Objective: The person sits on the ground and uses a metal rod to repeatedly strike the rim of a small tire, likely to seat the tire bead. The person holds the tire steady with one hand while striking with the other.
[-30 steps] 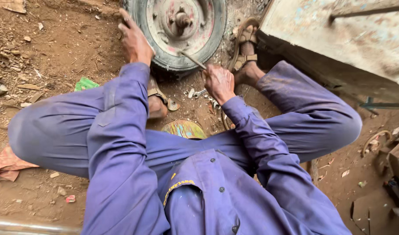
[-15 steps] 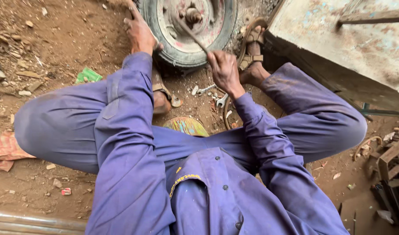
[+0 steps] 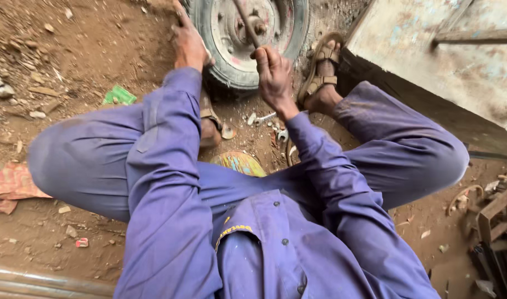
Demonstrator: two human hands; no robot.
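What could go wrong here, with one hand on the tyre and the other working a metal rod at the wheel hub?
1. The rod could slip off the hub; the right hand gripping it sits close to the rim and could get knocked.
2. The left hand rests on the tyre edge, so a sudden wheel shift might pinch it.
3. The sandalled foot braced beside the tyre is open-toed and exposed.
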